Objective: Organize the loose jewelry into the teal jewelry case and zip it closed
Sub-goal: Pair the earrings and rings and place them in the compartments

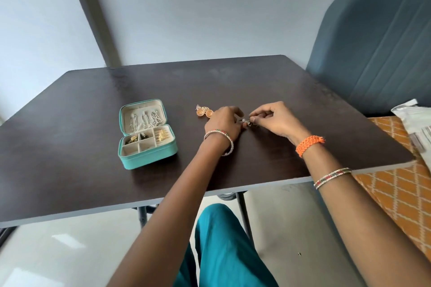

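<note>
The teal jewelry case [130, 162] lies open on the left of the dark table [93, 112]. Chains hang in its lid and gold pieces fill some of its tray compartments. A pair of orange dome earrings [204, 112] lies on the table to the right of the case. Just right of them, my left hand [224, 122] and my right hand [275, 119] meet over a small silver piece of jewelry [247, 122]. Both hands pinch it with their fingertips, a little above the tabletop. Its exact shape is too small to tell.
A blue-grey padded chair [373, 49] stands at the back right. An orange patterned cloth [396, 193] and white plastic packets [415, 123] lie beyond the table's right edge. My teal-clad knee [221, 247] shows below the front edge.
</note>
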Available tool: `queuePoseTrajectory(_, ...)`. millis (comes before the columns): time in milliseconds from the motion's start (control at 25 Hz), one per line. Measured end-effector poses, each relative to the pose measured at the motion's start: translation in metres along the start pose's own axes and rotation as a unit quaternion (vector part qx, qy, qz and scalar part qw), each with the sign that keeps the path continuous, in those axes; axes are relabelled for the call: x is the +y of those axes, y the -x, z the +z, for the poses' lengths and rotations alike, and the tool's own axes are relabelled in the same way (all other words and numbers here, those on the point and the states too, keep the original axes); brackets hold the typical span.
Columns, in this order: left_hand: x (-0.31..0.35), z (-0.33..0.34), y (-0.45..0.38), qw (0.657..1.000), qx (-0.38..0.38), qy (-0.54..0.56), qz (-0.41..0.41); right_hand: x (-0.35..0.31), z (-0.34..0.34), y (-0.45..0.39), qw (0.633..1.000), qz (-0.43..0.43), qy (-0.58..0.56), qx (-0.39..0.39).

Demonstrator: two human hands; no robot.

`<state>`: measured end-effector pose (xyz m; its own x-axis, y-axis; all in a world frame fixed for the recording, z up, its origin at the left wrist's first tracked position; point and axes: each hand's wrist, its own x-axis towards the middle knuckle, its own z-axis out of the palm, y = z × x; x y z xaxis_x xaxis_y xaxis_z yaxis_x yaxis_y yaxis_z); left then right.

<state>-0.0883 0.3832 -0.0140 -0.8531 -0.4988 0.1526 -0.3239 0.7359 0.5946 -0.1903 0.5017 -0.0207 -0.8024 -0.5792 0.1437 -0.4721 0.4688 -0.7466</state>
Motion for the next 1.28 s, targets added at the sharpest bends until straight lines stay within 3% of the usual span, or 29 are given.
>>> queuePoseTrajectory(240, 0.002, -0.002, -0.004, 1.0, 0.02, 0.0, 0.004, 0.001, 0.006, 0.004, 0.999, -0.01, 0.003, 0.041)
queuePoseTrajectory(440, -0.013, -0.007, -0.001, 0.978, 0.012, 0.198, 0.061, -0.013, 0.004, 0.018, 0.988, -0.015, -0.155, 0.006)
queuePoseTrajectory(560, -0.017, -0.021, 0.017, 0.933, -0.009, 0.354, 0.065, -0.034, 0.001, 0.037, 0.958, 0.003, -0.282, -0.048)
queuePoseTrajectory(720, -0.025, -0.038, 0.05, 0.844, -0.099, 0.526, 0.036, -0.054, 0.001, 0.061, 0.899, 0.026, -0.424, -0.104)
queuePoseTrajectory(1040, -0.034, -0.053, 0.079, 0.699, -0.119, 0.705, -0.013, -0.081, 0.013, 0.085, 0.817, 0.037, -0.542, -0.19)
queuePoseTrajectory(1160, -0.035, -0.058, 0.084, 0.675, -0.104, 0.73, -0.012, -0.088, 0.01, 0.088, 0.815, 0.012, -0.539, -0.213)
queuePoseTrajectory(1280, -0.036, -0.061, 0.085, 0.655, -0.109, 0.748, -0.006, -0.096, 0.005, 0.09, 0.84, -0.025, -0.497, -0.215)
